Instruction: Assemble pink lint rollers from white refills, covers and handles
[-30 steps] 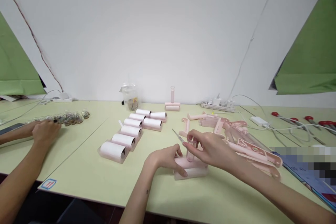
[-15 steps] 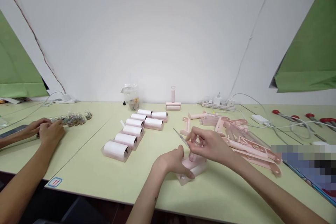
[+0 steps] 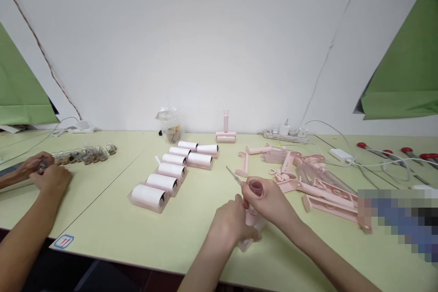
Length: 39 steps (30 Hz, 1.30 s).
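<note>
In the head view, the work looks to be partway through. Seven white paper rolls [image 3: 160, 182] sit in their pink holders in a slanting row on the left of the counter [image 3: 191, 242]. One roller with its handle upright [image 3: 225, 130] stands at the far edge. On the right, a loose pile of pink handles and parts [image 3: 318, 187] lies unsorted, so a good share seems left to do.

The piece in hand is a pink handle [image 3: 255, 187], standing nearly upright at the near middle of the counter with its round open end up. The right hand [image 3: 273, 203] has its fingers closed round the stem just under that open end. A thin tool [image 3: 233, 176] sticks out from the same grip, pointing far and left.

The left hand [image 3: 232, 224] is curled over a pale holder [image 3: 247, 243] at the foot of the handle and presses it to the counter. Its fingertips are hidden behind the back of the hand. Whether handle and holder are fully joined cannot be told.

At the far left, a co-worker's hands [image 3: 46, 174] are together beside a row of small glass pieces [image 3: 85, 154].
</note>
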Tool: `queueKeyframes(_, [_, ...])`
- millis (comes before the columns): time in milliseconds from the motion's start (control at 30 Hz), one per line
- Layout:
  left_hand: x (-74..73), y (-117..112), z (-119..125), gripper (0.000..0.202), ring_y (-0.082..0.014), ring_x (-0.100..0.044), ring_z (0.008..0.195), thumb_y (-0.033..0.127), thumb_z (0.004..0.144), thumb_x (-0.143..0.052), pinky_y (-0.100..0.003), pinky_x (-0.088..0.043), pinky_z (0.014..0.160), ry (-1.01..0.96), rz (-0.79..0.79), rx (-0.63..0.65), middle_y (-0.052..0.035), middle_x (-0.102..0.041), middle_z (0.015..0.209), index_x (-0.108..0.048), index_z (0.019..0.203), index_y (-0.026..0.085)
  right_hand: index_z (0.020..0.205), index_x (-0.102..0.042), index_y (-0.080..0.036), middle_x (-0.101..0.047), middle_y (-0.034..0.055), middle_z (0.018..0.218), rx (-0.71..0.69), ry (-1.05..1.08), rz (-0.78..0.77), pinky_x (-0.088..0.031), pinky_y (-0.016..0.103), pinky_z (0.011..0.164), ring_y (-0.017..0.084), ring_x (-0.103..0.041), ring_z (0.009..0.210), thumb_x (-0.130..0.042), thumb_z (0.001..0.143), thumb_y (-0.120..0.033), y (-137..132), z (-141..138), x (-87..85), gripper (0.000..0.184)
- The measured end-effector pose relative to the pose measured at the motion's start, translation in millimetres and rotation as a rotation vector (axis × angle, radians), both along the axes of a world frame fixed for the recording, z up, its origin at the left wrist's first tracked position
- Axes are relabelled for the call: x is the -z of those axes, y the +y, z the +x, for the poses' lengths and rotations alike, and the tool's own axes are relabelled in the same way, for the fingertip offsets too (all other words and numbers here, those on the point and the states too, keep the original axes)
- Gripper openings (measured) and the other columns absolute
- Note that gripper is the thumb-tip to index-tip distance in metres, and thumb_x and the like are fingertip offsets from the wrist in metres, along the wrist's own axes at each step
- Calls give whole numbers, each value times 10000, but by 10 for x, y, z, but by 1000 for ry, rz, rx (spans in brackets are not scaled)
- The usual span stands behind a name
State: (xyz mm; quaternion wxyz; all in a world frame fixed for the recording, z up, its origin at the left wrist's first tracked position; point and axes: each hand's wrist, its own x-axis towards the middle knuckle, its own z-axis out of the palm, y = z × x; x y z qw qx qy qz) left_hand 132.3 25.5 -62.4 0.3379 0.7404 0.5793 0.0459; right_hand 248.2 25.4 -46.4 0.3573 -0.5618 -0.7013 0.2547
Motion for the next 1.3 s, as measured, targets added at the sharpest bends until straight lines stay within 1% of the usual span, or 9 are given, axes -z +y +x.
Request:
queueKeyframes(100, [-50,-78,35,574,-290,-590,839,357,477,-719,-318,-442,642,2,-43,-66,-88,-622,945,-506,978,176,465,-371,-217,-512,-22,449,125,-68,98,-362,246,451,141,-476,443,-420,766,-329,-82,-41,23,325])
queueKeyframes(167, [-93,-102,56,585,-297,-587,840,362,461,-728,-317,-440,636,18,-62,-91,-103,-624,942,-518,969,161,475,-399,-219,-520,-24,446,158,-56,85,-367,250,457,141,-479,436,-415,773,-346,-113,-50,27,325])
queueKeyframes(367, [-108,-232,251,267,-300,-577,864,273,599,-654,-346,-418,702,58,-11,-248,-126,-624,916,-576,832,168,483,-435,-210,-580,-16,471,153,89,-13,-399,238,464,140,-531,438,-413,773,-316,-73,-4,20,309])
queueKeyframes(500, [54,-386,285,384,-314,-539,905,371,613,-639,-382,-402,746,29,11,-392,-143,-598,930,-532,908,149,488,-444,-201,-589,-16,480,135,107,-47,-412,241,481,133,-542,414,-400,770,-295,-33,18,42,300])
queueKeyframes(667, [389,-528,102,544,-254,-502,964,396,582,-632,-330,-404,789,-258,65,-499,-91,-561,1025,-441,1046,185,491,-447,-198,-579,-23,480,59,125,-91,-403,243,475,122,-520,381,-385,766,-281,-11,30,45,293])
queueKeyframes(767, [487,-480,-66,536,-235,-525,927,385,560,-649,-307,-408,805,-366,129,-402,-76,-584,992,-480,1025,179,451,-441,-201,-561,-21,466,-10,49,-41,-393,241,492,124,-505,417,-399,747,-265,-2,22,24,306])
queueKeyframes(933, [470,-278,-325,525,-215,-528,966,388,570,-661,-282,-420,847,-540,180,-196,-51,-593,1044,-537,1034,177,425,-456,-199,-555,-10,459,-107,38,-11,-377,228,496,133,-494,478,-397,735,-226,62,28,14,317])
queueKeyframes(1167, [400,37,-446,511,-190,-547,952,239,588,-641,-267,-432,826,-633,60,26,-46,-606,1028,-538,1080,153,424,-441,-196,-549,-6,436,-259,47,-30,-388,235,557,130,-480,488,-401,746,-226,168,100,-11,326])
queueKeyframes(1300, [330,207,-469,508,-188,-555,945,184,576,-643,-260,-438,787,-683,-73,169,-41,-606,1027,-548,1073,151,454,-432,-194,-538,-3,439,-365,59,-61,-385,237,550,126,-466,485,-401,766,-257,184,117,20,320])
